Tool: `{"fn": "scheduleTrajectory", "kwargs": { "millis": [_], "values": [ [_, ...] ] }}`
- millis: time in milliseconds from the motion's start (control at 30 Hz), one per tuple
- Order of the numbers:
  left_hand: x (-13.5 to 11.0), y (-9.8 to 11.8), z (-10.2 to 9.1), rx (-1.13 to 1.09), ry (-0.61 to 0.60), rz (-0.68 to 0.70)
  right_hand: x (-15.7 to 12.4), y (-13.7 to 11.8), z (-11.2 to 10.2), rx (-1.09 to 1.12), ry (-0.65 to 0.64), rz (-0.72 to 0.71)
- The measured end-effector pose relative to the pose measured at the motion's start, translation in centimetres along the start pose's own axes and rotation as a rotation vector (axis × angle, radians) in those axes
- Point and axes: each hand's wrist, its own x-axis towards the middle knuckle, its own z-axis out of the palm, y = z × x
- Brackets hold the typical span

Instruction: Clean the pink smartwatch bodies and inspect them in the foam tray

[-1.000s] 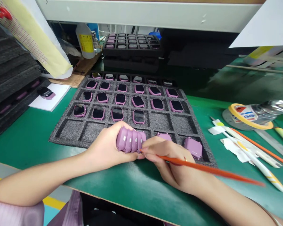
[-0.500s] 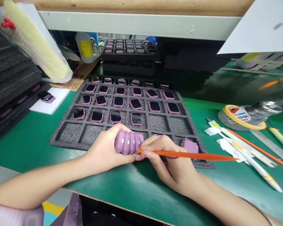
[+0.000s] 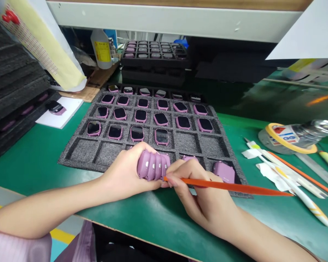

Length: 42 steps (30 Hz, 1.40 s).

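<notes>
My left hand is wrapped round a row of several purple smartwatch cases, pressed side by side with their button edges facing me. In my right hand is an orange plastic pry stick, held like a pen. Its left tip touches, or nearly touches, the rightmost watch of the row; the fingertips partly hide that spot. Both hands are over the near edge of a black foam tray. Dark-screened purple watches sit in its compartments, and one purple watch case lies near the front right.
Stacked foam trays stand at the left, beside a watch on a white pad. Swabs and sticks lie at the right, near a glass bottle with a yellow tape ring. A shelf beam crosses above.
The whole view has shifted slightly, moving most things a little to the right. Both hands keep their grips, and the stick's tip stays at the right end of the watch row.
</notes>
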Motion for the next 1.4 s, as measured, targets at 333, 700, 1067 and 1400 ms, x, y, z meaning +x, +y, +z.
{"fn": "scheduleTrajectory", "kwargs": {
  "millis": [333, 700, 1067, 1400],
  "values": [
    [0.0, 0.0, 0.0, 0.016, -0.002, 0.010, 0.1, 0.2, -0.1, -0.009, -0.052, -0.020],
    [0.0, 0.1, -0.1, 0.024, -0.002, 0.001, -0.1, 0.4, -0.6, 0.047, -0.080, -0.005],
    [-0.2, -0.2, -0.3, 0.050, 0.005, 0.061, -0.3, -0.3, -4.7, -0.052, 0.311, 0.037],
    [-0.2, -0.7, -0.3, 0.097, 0.007, 0.096, -8.3, 4.3, -11.0, -0.670, -0.076, 0.765]
  ]
}}
